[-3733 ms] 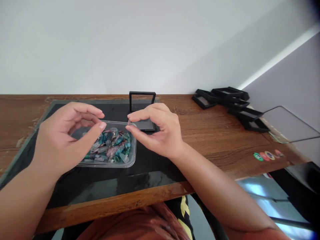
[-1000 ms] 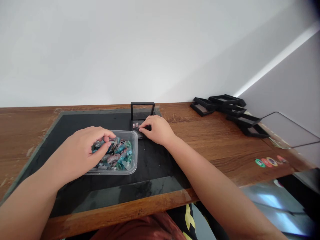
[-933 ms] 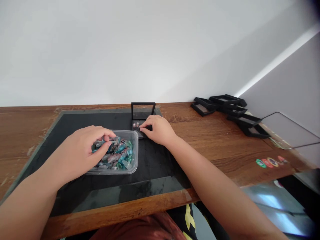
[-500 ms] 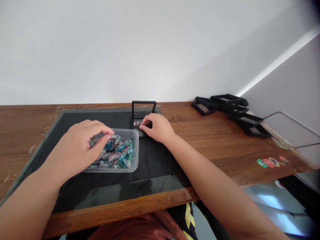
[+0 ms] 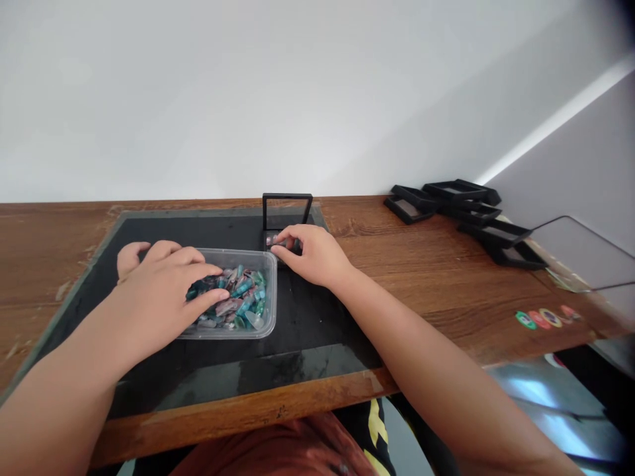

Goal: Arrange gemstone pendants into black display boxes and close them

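My left hand reaches over a clear plastic tub, its thumb and index finger apart above the contents. Inside the tub lies a heap of small, glossy translucent stones in teal, green, pink and clear, looking like crystal pieces. Just behind the tub, a black-framed display case stands opened, its windowed lid upright. My right hand is at the case's lower half with thumb and index finger pinched together. What is between those fingertips is too small to make out. A few pinkish pieces sit in the case beside them.
Under the tub and case lies a black mat on the wooden table. Several black frames are stacked loosely at the back right. Round coloured stickers lie near the right end, and a thin black cable curves by the wall.
My left hand's thumb and index finger were together over the tub and are now apart, lower among the stones. My right hand's fingertips have shifted slightly left in the case.
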The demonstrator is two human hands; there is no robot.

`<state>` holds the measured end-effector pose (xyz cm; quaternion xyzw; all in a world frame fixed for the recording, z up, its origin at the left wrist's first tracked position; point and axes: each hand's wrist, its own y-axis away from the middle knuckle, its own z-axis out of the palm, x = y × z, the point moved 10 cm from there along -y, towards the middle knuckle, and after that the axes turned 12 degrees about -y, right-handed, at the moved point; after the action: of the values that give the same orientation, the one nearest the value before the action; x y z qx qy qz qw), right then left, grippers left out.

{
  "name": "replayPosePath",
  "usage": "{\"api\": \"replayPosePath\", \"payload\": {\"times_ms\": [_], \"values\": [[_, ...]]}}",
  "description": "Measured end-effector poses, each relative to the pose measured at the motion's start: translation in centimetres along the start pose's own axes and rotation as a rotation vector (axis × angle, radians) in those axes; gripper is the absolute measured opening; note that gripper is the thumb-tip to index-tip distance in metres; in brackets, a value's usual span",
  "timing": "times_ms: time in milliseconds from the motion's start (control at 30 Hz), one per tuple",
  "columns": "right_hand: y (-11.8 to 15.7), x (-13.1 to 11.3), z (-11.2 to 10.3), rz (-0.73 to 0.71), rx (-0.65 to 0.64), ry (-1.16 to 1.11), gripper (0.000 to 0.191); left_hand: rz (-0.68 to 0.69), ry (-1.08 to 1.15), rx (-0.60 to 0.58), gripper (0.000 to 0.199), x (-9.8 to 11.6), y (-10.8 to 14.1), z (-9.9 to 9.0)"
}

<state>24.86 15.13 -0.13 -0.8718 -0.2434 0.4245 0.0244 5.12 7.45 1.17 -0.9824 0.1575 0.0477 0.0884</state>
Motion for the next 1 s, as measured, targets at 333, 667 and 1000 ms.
{"api": "replayPosePath", "payload": {"times_ms": [333,667,1000], "values": [[0.2,0.2,0.4,0.045,-0.037,-0.038,0.020,0.009,0.024,-0.106,0.043,-0.2,0.3,1.0],[0.5,0.2,0.7,0.054,-0.052,-0.067,0.030,0.043,0.024,-0.123,0.034,-0.2,0.5,1.4],[0.6,0.1,0.6,0.054,-0.049,-0.066,0.041,0.085,0.053,-0.100,0.032,0.4,0.9,1.1]]}}
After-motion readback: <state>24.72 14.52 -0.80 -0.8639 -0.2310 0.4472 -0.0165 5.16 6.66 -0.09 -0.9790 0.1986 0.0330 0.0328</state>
